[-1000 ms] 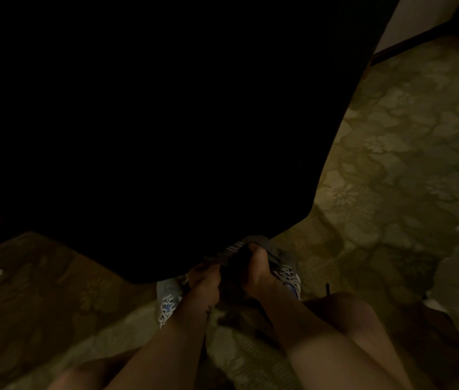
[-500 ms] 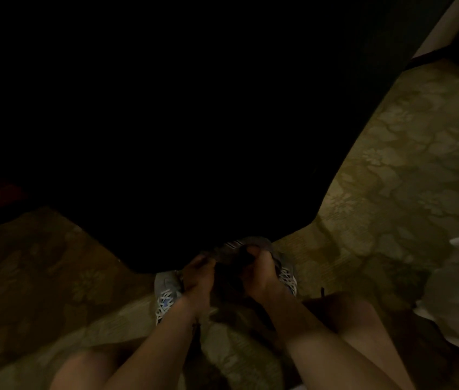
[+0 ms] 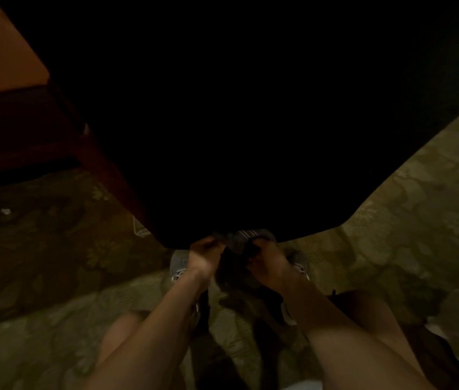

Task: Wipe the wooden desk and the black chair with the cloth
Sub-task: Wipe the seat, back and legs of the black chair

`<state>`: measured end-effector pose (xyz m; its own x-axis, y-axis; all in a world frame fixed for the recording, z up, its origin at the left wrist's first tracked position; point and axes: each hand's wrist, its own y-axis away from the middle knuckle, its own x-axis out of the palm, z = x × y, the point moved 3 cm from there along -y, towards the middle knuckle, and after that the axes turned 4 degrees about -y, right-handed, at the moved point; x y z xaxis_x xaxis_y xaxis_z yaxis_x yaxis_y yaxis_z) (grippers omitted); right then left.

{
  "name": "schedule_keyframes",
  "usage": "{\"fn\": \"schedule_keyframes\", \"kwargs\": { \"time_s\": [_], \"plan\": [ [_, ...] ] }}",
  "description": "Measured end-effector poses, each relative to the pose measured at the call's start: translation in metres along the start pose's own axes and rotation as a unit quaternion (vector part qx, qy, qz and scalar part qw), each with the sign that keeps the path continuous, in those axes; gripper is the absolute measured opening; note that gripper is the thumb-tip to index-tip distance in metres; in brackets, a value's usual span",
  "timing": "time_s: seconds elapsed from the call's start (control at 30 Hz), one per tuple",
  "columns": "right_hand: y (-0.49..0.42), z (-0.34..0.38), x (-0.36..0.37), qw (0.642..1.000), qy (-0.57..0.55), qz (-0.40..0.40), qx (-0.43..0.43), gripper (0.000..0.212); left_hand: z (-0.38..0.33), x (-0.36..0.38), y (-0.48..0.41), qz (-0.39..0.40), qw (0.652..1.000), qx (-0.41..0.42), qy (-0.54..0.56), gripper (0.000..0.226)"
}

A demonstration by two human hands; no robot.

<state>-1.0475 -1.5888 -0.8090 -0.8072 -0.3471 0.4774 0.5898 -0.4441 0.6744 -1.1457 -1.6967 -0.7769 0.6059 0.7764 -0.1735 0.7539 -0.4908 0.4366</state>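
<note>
Head view, dim light. The chair fills the upper centre as a dark mass; its near edge lies just above your hands. Your left hand and right hand each have their fingers curled tight on the cloth, which is bunched between them and touches the chair's near edge. The light is too low to show individual fingertips.

Compared with a second ago, your hands have risen from just below the chair's edge to meet it. They have also drawn slightly apart, pulling the cloth out between them. The view has swung as well, so the desk now shows at far left, with its lit top and a dark leg beside the chair.

Judged from this, you are readying or starting a pass on the chair's near edge. The desk is well apart from the cloth, and nothing here shows whether it has been wiped. The carpet and your shoes lie below.
</note>
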Motion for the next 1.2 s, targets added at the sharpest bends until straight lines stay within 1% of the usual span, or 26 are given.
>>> {"fn": "schedule_keyframes", "kwargs": {
  "time_s": [0.07,0.17,0.23,0.3,0.4,0.47,0.53,0.6,0.63,0.67,0.7,0.73,0.77,0.8,0.87,0.93,1.0,1.07,1.13,1.2],
  "plan": [
    [-0.007,-0.006,0.001,1.0,0.006,-0.014,-0.017,0.033,-0.003,0.002,0.001,-0.004,1.0,-0.003,0.0,0.018],
    [-0.02,-0.016,-0.003,1.0,-0.002,-0.017,-0.013,0.038,-0.004,0.005,0.003,-0.005,1.0,-0.001,-0.009,0.023],
    [-0.01,-0.012,0.006,1.0,0.002,-0.019,0.004,0.04,-0.002,0.003,0.005,-0.012,1.0,-0.015,0.011,0.024],
    [-0.002,-0.009,0.013,0.999,0.029,-0.016,0.012,0.044,-0.003,-0.004,0.008,-0.031,0.998,-0.035,0.048,0.022],
    [0.004,-0.008,0.018,0.997,0.077,-0.01,0.012,0.035,-0.006,-0.016,0.011,-0.048,0.994,-0.044,0.089,0.019],
    [0.006,-0.011,0.024,0.995,0.098,0.013,0.003,0.028,-0.005,-0.025,0.011,-0.056,0.992,-0.047,0.107,0.02],
    [0.012,-0.013,0.033,0.991,0.13,0.017,-0.003,0.024,-0.006,-0.033,0.011,-0.07,0.988,-0.048,0.129,0.023],
    [0.009,-0.017,0.04,0.986,0.168,0.012,-0.022,0.018,-0.008,-0.04,0.012,-0.083,0.986,-0.041,0.135,0.024],
    [0.007,-0.019,0.041,0.978,0.204,-0.004,-0.04,0.019,-0.009,-0.044,0.014,-0.091,0.986,-0.031,0.134,0.023],
    [0.0,-0.022,0.04,0.968,0.246,-0.013,-0.054,0.034,-0.01,-0.048,0.014,-0.098,0.986,-0.019,0.137,0.023],
    [-0.01,-0.026,0.036,0.957,0.282,-0.016,-0.07,0.057,-0.01,-0.053,0.014,-0.104,0.984,-0.011,0.145,0.023],
    [-0.019,-0.03,0.031,0.95,0.301,-0.012,-0.082,0.072,-0.012,-0.057,0.015,-0.11,0.981,-0.006,0.162,0.022],
    [-0.018,-0.031,0.035,0.95,0.299,0.007,-0.089,0.08,-0.012,-0.061,0.014,-0.116,0.976,-0.005,0.186,0.021],
    [-0.01,-0.032,0.043,0.946,0.306,0.026,-0.1,0.078,-0.013,-0.065,0.014,-0.121,0.969,-0.006,0.213,0.02],
    [0.023,-0.023,0.069,0.936,0.326,0.042,-0.125,0.06,-0.015,-0.07,0.013,-0.129,0.957,-0.004,0.262,0.021],
    [0.028,-0.021,0.074,0.929,0.331,0.05,-0.155,0.044,-0.019,-0.072,0.014,-0.143,0.946,0.002,0.29,0.023],
    [0.033,-0.018,0.08,0.923,0.339,0.049,-0.177,0.037,-0.022,-0.072,0.016,-0.154,0.94,0.0,0.306,0.024],
    [0.037,-0.017,0.084,0.916,0.339,0.051,-0.207,0.033,-0.023,-0.073,0.017,-0.154,0.94,-0.003,0.303,0.024],
    [0.04,-0.015,0.082,0.911,0.332,0.037,-0.243,0.026,-0.022,-0.074,0.015,-0.148,0.949,0.006,0.279,0.024],
    [0.041,-0.009,0.075,0.905,0.336,0.031,-0.259,0.021,-0.021,-0.073,0.016,-0.137,0.957,0.018,0.254,0.022]
  ]
}}
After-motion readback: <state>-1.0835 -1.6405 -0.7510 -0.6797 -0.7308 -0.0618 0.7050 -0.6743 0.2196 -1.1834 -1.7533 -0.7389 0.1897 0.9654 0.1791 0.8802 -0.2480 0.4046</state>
